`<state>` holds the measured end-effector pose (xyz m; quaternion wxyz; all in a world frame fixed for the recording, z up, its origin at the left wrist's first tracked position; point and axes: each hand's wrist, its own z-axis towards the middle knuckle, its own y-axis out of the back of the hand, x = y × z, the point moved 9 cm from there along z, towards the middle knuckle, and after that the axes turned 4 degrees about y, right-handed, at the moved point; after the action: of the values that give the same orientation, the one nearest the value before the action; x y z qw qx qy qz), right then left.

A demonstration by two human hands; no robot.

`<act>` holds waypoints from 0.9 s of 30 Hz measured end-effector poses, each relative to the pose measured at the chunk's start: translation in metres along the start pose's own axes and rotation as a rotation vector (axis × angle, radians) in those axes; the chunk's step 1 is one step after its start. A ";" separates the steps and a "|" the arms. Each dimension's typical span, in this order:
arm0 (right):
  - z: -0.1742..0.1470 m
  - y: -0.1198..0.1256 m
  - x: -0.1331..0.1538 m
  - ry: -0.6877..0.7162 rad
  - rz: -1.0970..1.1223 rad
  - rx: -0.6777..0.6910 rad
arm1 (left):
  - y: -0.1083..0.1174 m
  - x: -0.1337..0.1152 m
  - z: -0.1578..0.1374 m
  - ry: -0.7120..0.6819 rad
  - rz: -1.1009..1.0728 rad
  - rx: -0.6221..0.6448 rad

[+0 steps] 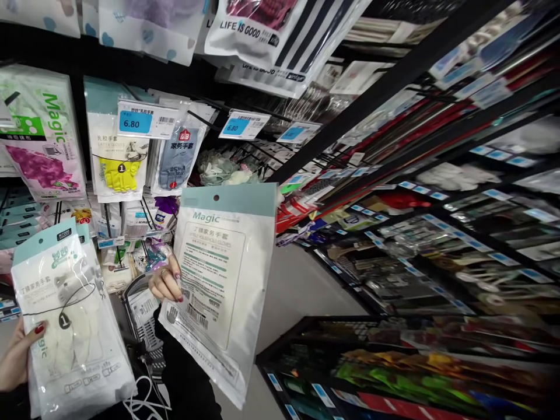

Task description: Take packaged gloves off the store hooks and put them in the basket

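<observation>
Right hand: dark red nail polish, ring on one finger, black sleeve at 6 o'clock. Left hand: red nail polish.

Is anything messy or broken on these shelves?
Nothing looks broken or spilled. The right hand holds one white Magic glove pack tilted with its back label facing out, while the left hand holds a stack of packs front side out. The hanging packs sit straight on their hooks.

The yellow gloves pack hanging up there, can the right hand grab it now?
Probably not right away. The right hand is already gripping a white Magic pack, so it has no free fingers. The yellow gloves pack hangs above it on the hook wall, with nothing blocking the way.
</observation>
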<state>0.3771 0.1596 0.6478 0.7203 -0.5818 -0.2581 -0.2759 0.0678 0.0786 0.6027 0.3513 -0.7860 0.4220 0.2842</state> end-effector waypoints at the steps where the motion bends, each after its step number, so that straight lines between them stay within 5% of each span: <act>1: -0.003 0.013 0.009 0.011 -0.132 -0.104 | -0.001 -0.001 -0.001 -0.017 -0.009 0.000; 4: -0.014 0.037 0.041 0.065 -0.372 -0.317 | -0.004 -0.001 -0.005 -0.056 -0.040 0.004; 8: -0.030 0.045 0.070 0.048 -0.821 -0.439 | -0.013 0.006 -0.010 0.001 -0.097 0.042; 12: -0.039 0.033 0.060 -0.058 -1.222 -0.353 | -0.028 0.009 -0.011 0.021 -0.144 0.151; 21: -0.064 -0.036 -0.053 -0.311 -0.929 0.065 | -0.036 0.025 -0.005 0.067 -0.212 0.351; 24: -0.064 -0.048 -0.064 -0.326 -0.886 0.168 | -0.035 0.027 -0.005 0.068 -0.205 0.323; 27: -0.055 -0.045 -0.045 -0.272 -0.995 0.144 | -0.032 0.026 -0.004 0.050 -0.171 0.231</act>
<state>0.3159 0.1028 0.6378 0.5002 -0.3681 -0.6129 -0.4885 0.1084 0.0759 0.5963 0.4517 -0.7802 0.3920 0.1832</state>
